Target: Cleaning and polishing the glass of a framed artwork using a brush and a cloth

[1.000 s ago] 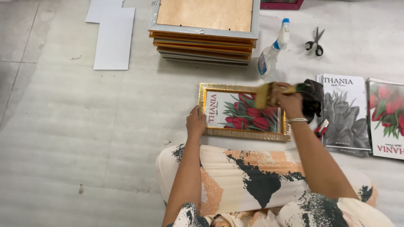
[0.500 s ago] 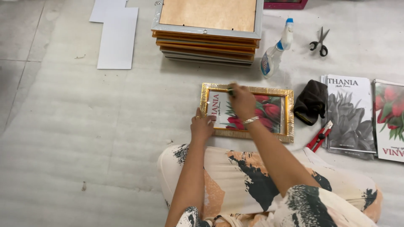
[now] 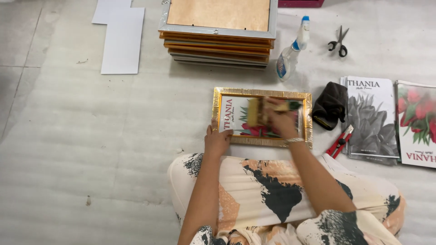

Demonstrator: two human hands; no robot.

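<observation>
A gold picture frame (image 3: 262,117) lay flat on the floor (image 3: 91,149), just in front of the seated person's knees, with a print of red flowers inside it. The left hand (image 3: 216,141) pressed on the frame's lower left corner, fingers curled over its edge. The right hand (image 3: 281,121) was over the glass, fingers closed around a brush (image 3: 261,111) blurred by motion.

To the right lay a grey flower print (image 3: 370,119) and, beside it, a red flower print (image 3: 417,123), both portrait sheets with white bands. A dark cloth (image 3: 330,104) sat between the frame and these prints, with a red cutter (image 3: 339,140) below it. A spray bottle (image 3: 290,52) with a blue nozzle lay near a stack of frames (image 3: 219,34), scissors (image 3: 339,42) further right. White boards (image 3: 121,38) lay at upper left.
</observation>
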